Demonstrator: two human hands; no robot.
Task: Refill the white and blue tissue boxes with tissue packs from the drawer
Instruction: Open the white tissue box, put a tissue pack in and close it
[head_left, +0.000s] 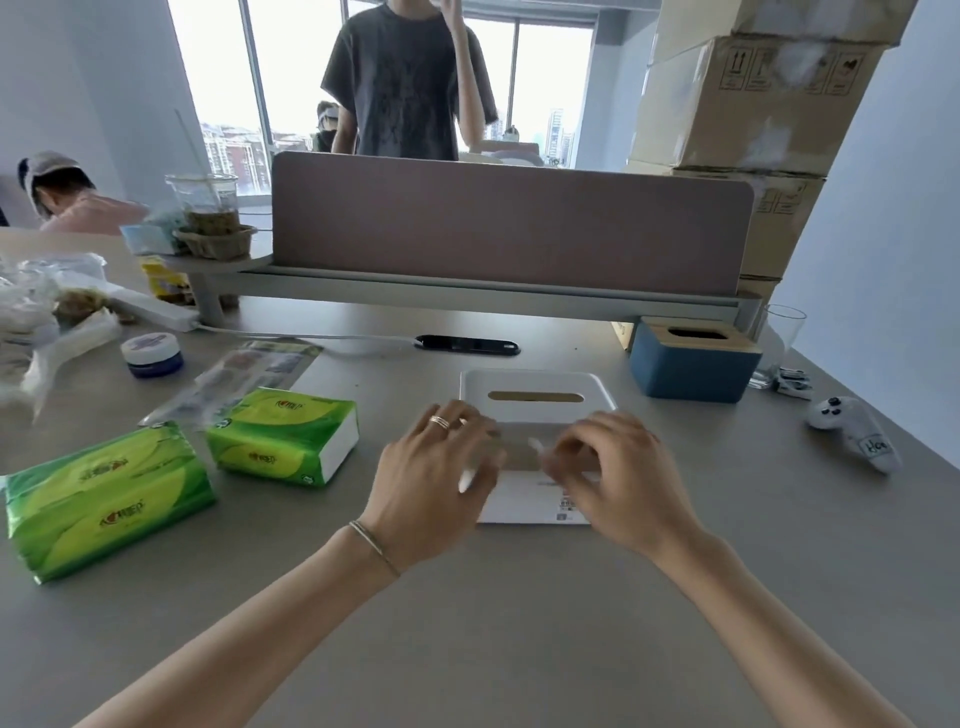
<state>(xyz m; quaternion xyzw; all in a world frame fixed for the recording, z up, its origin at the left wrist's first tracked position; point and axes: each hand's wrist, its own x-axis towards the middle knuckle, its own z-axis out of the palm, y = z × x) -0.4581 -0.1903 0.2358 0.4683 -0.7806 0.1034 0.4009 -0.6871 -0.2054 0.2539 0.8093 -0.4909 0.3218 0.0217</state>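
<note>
Head view: your left hand (434, 470) and right hand (618, 480) are both down on the white box (535, 441), which lies on its side in the middle of the counter (493, 623), its slotted lid (537, 397) facing away from you. Motion blur hides the fingers, so I cannot tell whether either hand is gripping the box or only resting on it; both seem curled over its near end, probably working at the base to get it open.

Two green packs (283, 436) (109, 499) lie on the counter left of your left hand, both sealed and neither touching the white box. The blue box (693, 364) stands upright at the back right with its wooden lid on, well apart from your hands.

By the look of it you are early on: the packs are out and waiting, but neither box is filled. The white one has to be opened, loaded and closed, then the blue one likewise
</note>
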